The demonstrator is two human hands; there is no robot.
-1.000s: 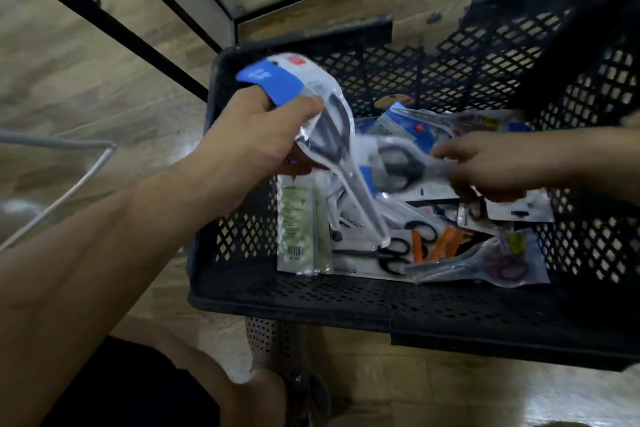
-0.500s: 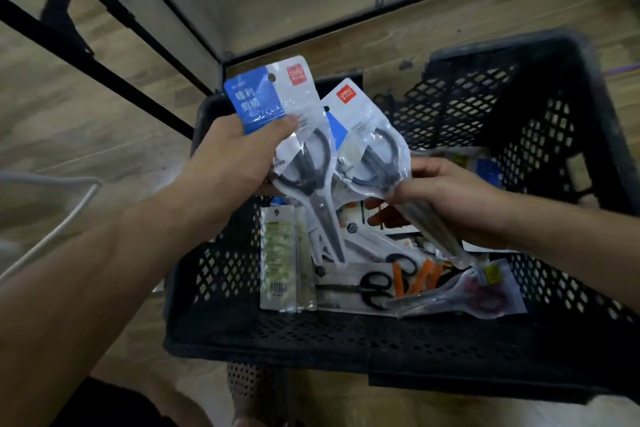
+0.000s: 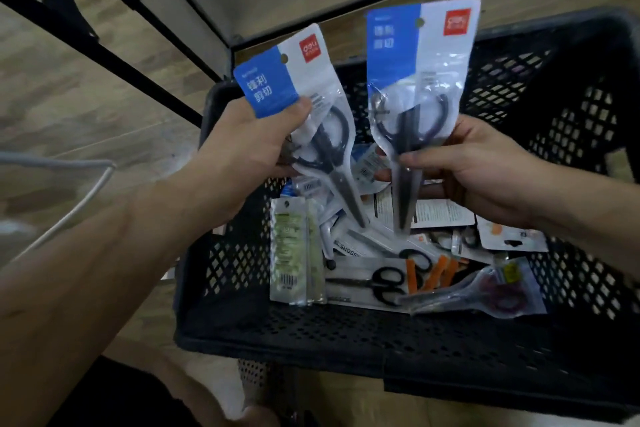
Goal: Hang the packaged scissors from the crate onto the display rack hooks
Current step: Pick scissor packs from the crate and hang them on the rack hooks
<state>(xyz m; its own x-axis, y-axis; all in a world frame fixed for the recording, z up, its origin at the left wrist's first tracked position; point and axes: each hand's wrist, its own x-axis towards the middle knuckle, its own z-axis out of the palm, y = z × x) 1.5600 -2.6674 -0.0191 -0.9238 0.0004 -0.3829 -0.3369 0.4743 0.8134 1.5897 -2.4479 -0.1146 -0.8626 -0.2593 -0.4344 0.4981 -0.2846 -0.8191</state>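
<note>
Two packs of scissors held up over the crate point(image 3: 346, 333), one in each hand.

The left hand point(image 3: 242, 152) grips one pack point(image 3: 294, 80) with its thumb on the blue label, over the crate's left side, same as half a second ago. The right hand point(image 3: 485, 170) pinches the other pack point(image 3: 419, 73) at the blades. That pack was low and leaning on the first one before. Now it is higher, stands straight, and there is a gap between the two. Both packs point down at the pile of packs point(image 3: 381, 274) in the crate. The pile has not moved. Past the crate's far left corner run black bars point(image 3: 104, 52), with bare floor point(image 3: 69, 114) to the crate's left.
</note>
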